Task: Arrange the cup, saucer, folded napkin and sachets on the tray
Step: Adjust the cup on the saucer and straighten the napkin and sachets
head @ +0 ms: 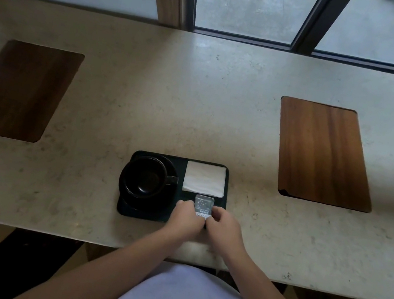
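A black tray (pixel 181 170) lies near the table's front edge. On its left half a black cup (pixel 145 175) stands on a black saucer (pixel 169 198), handle pointing right. A white folded napkin (pixel 204 178) fills the tray's back right corner. In front of the napkin lie silver-grey sachets (pixel 203 204). My left hand (pixel 185 217) pinches the sachets' left edge and my right hand (pixel 223 224) pinches their right edge. The near ends of the sachets and the tray's front right corner are hidden under my hands.
The tray sits on a long beige stone table (pixel 200 97). A dark wooden placemat (pixel 17 88) lies at the left and a lighter wooden one (pixel 321 153) at the right. Glass doors with dark frames (pixel 311 19) stand behind the table.
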